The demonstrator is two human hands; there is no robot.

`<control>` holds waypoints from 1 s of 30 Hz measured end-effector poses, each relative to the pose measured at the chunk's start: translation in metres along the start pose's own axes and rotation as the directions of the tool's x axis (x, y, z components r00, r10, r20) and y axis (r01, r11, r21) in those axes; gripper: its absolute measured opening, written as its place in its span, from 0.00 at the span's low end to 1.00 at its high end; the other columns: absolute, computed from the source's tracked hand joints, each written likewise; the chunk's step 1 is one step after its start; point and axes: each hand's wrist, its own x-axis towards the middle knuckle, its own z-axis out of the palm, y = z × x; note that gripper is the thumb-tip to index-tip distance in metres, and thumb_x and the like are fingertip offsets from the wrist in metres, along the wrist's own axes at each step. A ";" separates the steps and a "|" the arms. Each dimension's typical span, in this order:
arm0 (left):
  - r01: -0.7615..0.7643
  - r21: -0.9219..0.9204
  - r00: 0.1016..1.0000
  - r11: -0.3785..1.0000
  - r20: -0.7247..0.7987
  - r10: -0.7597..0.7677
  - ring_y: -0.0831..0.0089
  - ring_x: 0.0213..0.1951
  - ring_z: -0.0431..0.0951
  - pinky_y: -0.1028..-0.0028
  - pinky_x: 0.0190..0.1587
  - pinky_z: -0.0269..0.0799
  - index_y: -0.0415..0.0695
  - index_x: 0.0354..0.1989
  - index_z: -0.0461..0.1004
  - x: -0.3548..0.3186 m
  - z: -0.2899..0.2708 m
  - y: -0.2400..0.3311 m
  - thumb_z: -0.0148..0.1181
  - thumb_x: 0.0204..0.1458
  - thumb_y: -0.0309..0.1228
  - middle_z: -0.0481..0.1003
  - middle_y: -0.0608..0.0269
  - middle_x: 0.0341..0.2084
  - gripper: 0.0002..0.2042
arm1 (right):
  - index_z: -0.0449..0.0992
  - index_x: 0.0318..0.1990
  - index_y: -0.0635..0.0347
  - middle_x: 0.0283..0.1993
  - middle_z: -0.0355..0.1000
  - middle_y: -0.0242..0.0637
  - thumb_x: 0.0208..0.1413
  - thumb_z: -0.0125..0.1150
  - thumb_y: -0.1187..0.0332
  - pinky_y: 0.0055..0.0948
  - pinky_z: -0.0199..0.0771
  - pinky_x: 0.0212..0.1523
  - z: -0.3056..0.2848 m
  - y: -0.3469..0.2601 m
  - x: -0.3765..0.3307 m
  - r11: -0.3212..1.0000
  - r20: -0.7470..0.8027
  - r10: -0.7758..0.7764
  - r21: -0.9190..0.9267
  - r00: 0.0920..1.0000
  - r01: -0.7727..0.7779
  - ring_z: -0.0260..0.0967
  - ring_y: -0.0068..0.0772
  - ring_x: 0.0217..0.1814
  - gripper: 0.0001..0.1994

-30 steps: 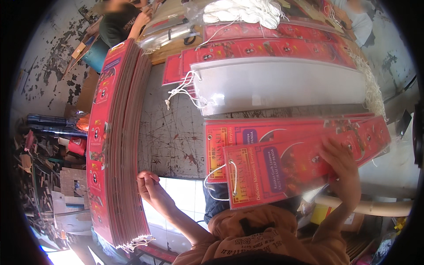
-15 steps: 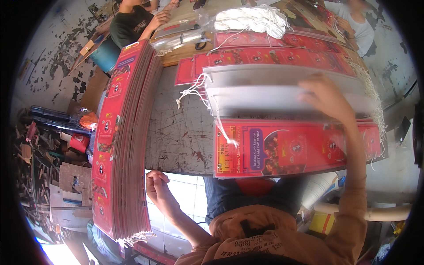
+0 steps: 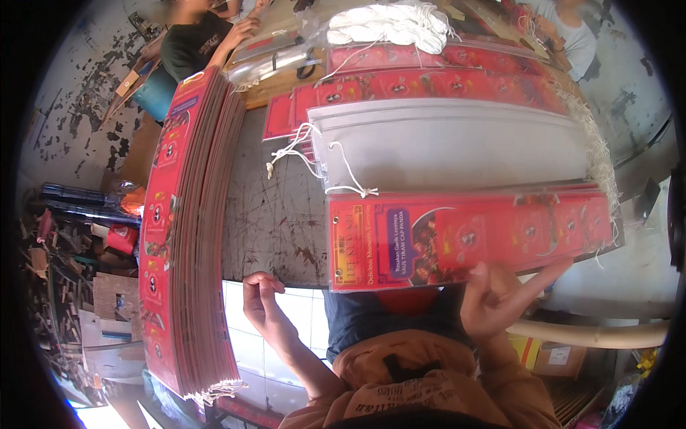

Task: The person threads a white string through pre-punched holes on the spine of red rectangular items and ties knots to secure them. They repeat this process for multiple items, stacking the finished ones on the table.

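A long red printed card [image 3: 471, 236] with punched holes and a white string lies on top of a flat pile at the table's near edge. My right hand [image 3: 500, 297] is at its near edge, fingers spread, thumb resting on the card and gripping nothing. My left hand [image 3: 261, 300] hovers at the table edge to the left, fingers curled in, with nothing visible in them. Behind the red card lies a pile of white card backs [image 3: 457, 146] with looped strings [image 3: 300, 146].
A tall stack of red cards [image 3: 189, 236] leans along the left of the scratched grey table [image 3: 275, 214]. More red cards [image 3: 429, 82] and a bundle of white string [image 3: 386, 25] lie further back. Other people [image 3: 200, 36] work at the far side. Clutter fills the floor [image 3: 71, 243] to the left.
My right hand laid the lifted red card flat on the pile, reached forward over the white cards, then drew back to the card's near edge. My left hand barely moved.
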 end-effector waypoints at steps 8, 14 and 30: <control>0.007 -0.055 0.997 0.998 0.079 -0.003 0.84 0.24 0.58 0.82 0.28 0.52 0.39 0.30 0.65 -0.016 0.008 0.015 0.46 0.56 0.30 0.62 0.69 0.19 0.07 | 0.13 0.59 0.68 0.17 0.65 0.31 0.52 0.45 0.77 0.17 0.58 0.25 -0.012 -0.029 0.001 0.988 -0.093 0.156 0.033 0.983 -0.153 0.56 0.18 0.17 0.43; 0.041 0.022 0.982 0.999 0.184 -0.045 0.83 0.24 0.60 0.83 0.29 0.54 0.39 0.32 0.67 -0.025 0.026 0.022 0.49 0.55 0.35 0.65 0.68 0.21 0.10 | 0.37 0.63 0.62 0.23 0.70 0.31 0.51 0.47 0.76 0.15 0.63 0.28 -0.010 -0.002 -0.011 0.971 -0.189 0.238 0.014 0.953 -0.239 0.62 0.15 0.22 0.34; -0.045 0.153 0.949 0.987 0.315 -0.006 0.85 0.23 0.58 0.83 0.26 0.52 0.38 0.32 0.64 -0.024 0.039 0.005 0.49 0.54 0.37 0.62 0.70 0.20 0.12 | 0.60 0.59 0.45 0.44 0.65 0.49 0.56 0.49 0.64 0.37 0.66 0.45 -0.203 0.233 -0.044 0.326 -0.568 0.242 -0.716 0.787 -0.617 0.66 0.42 0.47 0.21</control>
